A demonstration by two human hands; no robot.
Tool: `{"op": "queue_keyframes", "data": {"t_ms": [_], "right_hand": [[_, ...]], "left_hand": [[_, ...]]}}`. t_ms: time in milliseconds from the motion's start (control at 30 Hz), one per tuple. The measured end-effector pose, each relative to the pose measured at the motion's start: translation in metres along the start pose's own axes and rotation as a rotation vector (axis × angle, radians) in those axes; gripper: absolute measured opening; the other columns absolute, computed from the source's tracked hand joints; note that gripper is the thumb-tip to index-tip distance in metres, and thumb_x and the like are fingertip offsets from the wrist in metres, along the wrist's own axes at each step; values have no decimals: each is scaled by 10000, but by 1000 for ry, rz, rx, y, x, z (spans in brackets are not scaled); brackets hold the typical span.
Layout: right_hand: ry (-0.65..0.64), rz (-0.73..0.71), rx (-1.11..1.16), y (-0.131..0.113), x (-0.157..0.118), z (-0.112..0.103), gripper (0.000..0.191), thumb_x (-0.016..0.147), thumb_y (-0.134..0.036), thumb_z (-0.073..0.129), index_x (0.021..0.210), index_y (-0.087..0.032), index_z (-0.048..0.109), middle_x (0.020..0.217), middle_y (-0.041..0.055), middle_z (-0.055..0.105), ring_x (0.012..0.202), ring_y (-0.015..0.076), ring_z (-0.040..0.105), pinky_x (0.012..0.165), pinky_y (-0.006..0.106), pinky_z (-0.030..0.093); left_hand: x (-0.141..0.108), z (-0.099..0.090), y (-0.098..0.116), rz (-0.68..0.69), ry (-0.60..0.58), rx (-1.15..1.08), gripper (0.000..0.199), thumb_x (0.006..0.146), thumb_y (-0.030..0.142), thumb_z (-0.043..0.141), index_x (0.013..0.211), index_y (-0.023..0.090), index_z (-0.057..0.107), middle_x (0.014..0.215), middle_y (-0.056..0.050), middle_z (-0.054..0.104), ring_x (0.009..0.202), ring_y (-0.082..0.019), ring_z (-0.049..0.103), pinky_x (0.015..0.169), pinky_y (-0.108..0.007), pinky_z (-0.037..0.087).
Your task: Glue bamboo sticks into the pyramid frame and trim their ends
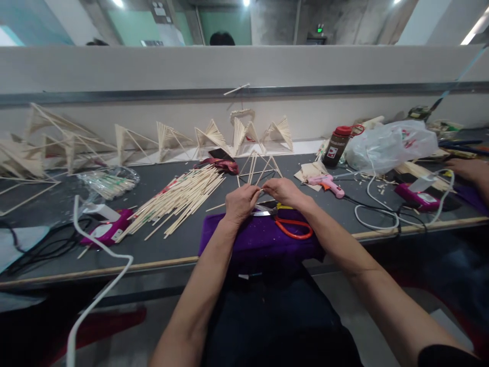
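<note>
On the dark table (156, 250), our left hand (241, 204) and right hand (283, 192) seem to pinch a thin stick (262, 189) in their fingers, just near of the stick frame (252, 168), which a knuckle's bump could skew.

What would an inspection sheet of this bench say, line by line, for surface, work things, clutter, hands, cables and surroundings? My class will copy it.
Surface: dark tabletop, with a purple cloth at the near edge.
Work things: loose sticks piled left of centre; open stick frame at centre; scissors on the cloth; pink glue gun to the right.
Clutter: red-capped bottle and plastic bag, right.
Hands: left hand and right hand nearly meet at the fingertips; any held piece is too small to make out.
Cables: white cable droops over the near edge, left; black cord trails from the glue gun.
Surroundings: stick models along a pale partition; another person's hand, far right.
</note>
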State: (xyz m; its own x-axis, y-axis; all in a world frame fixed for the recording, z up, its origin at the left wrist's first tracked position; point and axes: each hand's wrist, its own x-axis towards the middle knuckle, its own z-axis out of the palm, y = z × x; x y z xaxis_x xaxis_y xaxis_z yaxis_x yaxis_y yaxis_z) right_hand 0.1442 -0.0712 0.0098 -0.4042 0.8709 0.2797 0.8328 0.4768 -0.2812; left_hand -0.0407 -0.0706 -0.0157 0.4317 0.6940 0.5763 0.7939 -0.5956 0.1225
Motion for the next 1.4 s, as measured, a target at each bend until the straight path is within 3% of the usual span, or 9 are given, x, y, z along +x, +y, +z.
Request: {"op": "queue_keyframes", "data": {"t_ms": [167, 367, 1400], "right_hand": [[-45, 6, -102, 4, 1, 9, 285, 930, -332, 443, 909, -187, 687, 899, 77, 711, 816, 179, 634, 644, 249, 336], [-63, -27, -150, 6, 3, 14, 294, 913, -265, 430, 853, -175, 703, 879, 80, 718, 797, 179, 630, 645, 254, 342], [-106, 98, -183, 1, 3, 17, 366, 929, -307, 391, 901, -149, 720, 928, 121, 727, 836, 197, 648, 660, 267, 350]], "left_hand": [[0, 3, 5, -20, -51, 25, 235, 920, 359, 487, 918, 246, 692, 873, -38, 691, 811, -176, 627, 616, -282, 363], [0, 5, 7, -6, -33, 50, 257, 922, 370, 477, 876, 245, 697, 816, -38, 671, 795, -179, 618, 586, -289, 333], [0, 1, 19, -100, -88, 123, 325, 942, 386, 422, 883, 250, 711, 833, -38, 668, 803, -181, 596, 596, -306, 283]]}}
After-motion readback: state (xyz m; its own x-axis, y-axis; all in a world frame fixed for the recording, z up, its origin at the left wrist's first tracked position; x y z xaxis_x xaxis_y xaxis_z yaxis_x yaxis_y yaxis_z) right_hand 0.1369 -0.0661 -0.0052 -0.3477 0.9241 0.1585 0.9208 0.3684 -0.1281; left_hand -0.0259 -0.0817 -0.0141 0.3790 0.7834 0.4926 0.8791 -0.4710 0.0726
